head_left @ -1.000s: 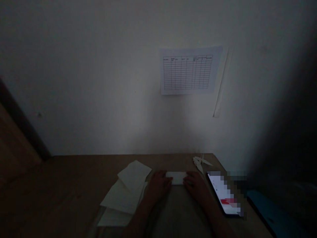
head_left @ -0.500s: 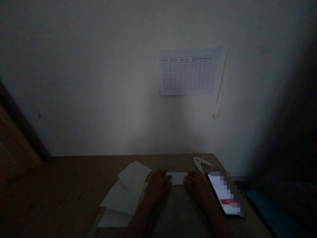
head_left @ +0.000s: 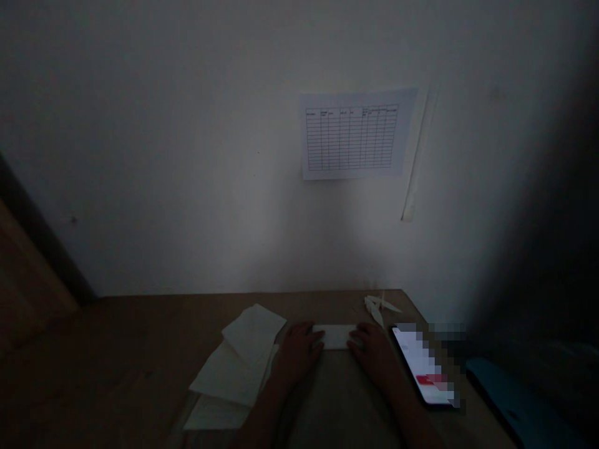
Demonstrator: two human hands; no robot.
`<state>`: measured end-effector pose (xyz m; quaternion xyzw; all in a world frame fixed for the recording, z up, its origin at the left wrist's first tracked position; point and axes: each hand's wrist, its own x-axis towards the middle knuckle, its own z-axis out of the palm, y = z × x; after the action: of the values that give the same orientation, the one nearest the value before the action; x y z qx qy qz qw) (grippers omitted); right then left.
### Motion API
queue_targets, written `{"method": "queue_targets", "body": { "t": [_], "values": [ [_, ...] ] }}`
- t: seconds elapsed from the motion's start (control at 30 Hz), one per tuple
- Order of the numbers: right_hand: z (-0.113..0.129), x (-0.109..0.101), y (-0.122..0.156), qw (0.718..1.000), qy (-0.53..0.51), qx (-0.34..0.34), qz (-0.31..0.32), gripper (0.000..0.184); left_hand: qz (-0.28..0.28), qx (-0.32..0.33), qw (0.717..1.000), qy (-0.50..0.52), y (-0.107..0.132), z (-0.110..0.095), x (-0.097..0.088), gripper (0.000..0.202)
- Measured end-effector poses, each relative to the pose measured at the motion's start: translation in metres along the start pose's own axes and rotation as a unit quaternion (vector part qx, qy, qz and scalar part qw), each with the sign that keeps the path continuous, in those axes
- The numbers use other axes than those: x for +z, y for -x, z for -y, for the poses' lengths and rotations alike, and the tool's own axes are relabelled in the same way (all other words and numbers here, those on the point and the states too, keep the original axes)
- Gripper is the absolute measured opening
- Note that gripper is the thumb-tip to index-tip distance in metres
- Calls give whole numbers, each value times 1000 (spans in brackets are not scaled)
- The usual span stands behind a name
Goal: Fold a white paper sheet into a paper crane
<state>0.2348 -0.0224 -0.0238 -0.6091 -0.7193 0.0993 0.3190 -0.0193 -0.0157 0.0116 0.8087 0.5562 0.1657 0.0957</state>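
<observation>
The white strip of paper (head_left: 336, 337) lies flat on the brown table (head_left: 154, 355), right between the two hands. The left hand (head_left: 299, 350) is at its left end and the right hand (head_left: 373, 352) is at its right end. On both hands, the fingers are bent and the fingertips are at the ends of the strip. It is too dark to tell if either hand is pinching the paper or just resting on it. The middle of the strip is bare. More sheets of paper (head_left: 229, 371) lie in an untidy pile just beside the left hand. A lit phone (head_left: 416, 355) lies near the right hand, and a small folded paper shape (head_left: 374, 308) sits behind that hand.
</observation>
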Motion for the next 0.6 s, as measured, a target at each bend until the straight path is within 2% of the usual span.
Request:
{"method": "queue_targets", "body": {
  "t": [0.27,0.6],
  "values": [
    [-3,5,0,1000,18,-1,-6,28,-15,7,1000,6,0,2,2,38],
    [1,1,1,1000,9,2,-17,25,-10,-14,1000,16,0,1,3,38]
  ]
}}
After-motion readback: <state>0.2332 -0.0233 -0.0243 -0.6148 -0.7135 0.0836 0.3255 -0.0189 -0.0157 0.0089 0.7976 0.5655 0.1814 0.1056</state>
